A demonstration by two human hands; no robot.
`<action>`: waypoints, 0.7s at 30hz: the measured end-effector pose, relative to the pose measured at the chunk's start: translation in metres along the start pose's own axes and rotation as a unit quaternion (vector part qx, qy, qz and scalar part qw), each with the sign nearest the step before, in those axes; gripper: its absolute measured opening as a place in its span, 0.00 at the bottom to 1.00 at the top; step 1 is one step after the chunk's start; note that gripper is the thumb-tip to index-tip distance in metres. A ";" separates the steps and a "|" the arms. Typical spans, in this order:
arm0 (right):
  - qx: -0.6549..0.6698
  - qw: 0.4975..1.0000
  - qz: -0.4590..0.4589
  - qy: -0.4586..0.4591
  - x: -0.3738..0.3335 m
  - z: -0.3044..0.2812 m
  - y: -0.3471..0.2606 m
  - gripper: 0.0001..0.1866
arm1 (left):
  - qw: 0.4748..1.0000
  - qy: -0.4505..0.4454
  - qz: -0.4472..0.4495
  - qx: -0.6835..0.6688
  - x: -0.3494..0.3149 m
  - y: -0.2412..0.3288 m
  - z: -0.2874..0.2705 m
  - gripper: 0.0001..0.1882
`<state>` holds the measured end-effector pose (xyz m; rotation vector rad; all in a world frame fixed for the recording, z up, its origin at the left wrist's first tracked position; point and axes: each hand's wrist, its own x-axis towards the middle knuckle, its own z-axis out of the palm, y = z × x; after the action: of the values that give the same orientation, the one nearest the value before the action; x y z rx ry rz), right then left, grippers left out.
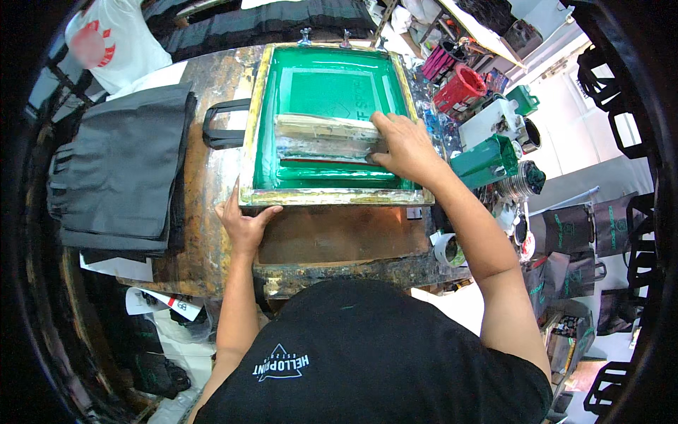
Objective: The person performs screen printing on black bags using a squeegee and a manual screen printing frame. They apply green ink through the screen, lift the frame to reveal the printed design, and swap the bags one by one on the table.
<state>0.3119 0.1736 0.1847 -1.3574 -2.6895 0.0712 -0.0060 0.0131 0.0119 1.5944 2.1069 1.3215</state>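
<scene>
A screen printing frame (339,196) with worn, yellowish edges lies on the table, its mesh coated in glossy green. My right hand (406,145) grips the right end of a wide squeegee (325,131), thumb on the near side and fingers over the top. The squeegee's lower edge rests on the green mesh, across the frame's middle. At the frame's near left corner, my left hand (242,222) holds on, fingers along the left side and thumb along the front edge. Under the frame's left side, a black bag's handle (224,124) sticks out.
A stack of black bags (127,169) lies on the table's left. Hinge clamps (305,37) stand at the frame's far edge. Along the right are a red bucket (459,88), a green-stained container (487,161) and a white cup (448,249). Printed black bags (568,230) hang farther right.
</scene>
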 end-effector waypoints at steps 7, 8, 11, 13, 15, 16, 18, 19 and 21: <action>-0.034 0.999 -0.024 0.025 -0.032 0.028 -0.028 0.34 | 0.997 0.004 0.045 0.067 -0.001 -0.003 -0.003 0.60; -0.026 0.999 -0.020 0.030 -0.031 0.031 -0.028 0.34 | 0.996 0.006 0.056 0.064 -0.001 -0.003 -0.002 0.60; -0.051 0.997 -0.016 0.048 -0.011 0.038 -0.021 0.34 | 0.998 0.004 0.050 0.040 -0.001 -0.005 -0.002 0.61; -0.053 0.997 -0.009 0.046 0.015 0.042 -0.009 0.35 | 0.998 -0.001 0.039 0.052 -0.002 -0.007 -0.004 0.61; -0.044 0.997 -0.004 0.058 0.042 0.053 0.009 0.35 | 0.998 0.002 0.044 0.045 -0.002 -0.007 -0.004 0.62; -0.063 0.995 -0.010 0.073 0.057 0.058 0.020 0.37 | 0.996 0.010 0.065 0.063 -0.001 -0.010 -0.003 0.62; -0.059 0.996 -0.005 0.061 0.088 0.064 0.041 0.37 | 0.998 0.003 0.045 0.050 -0.003 -0.010 -0.003 0.62; -0.057 0.997 -0.003 0.056 0.103 0.065 0.049 0.38 | 0.998 -0.001 0.035 0.043 -0.003 -0.009 -0.003 0.62; -0.068 0.997 0.006 0.037 0.135 0.065 0.066 0.38 | 0.998 0.001 0.045 0.034 -0.001 -0.007 -0.001 0.63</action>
<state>0.2768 0.3226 0.1263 -1.3823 -2.6674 -0.1599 -0.0114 0.0114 0.0070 1.7357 2.1257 1.2926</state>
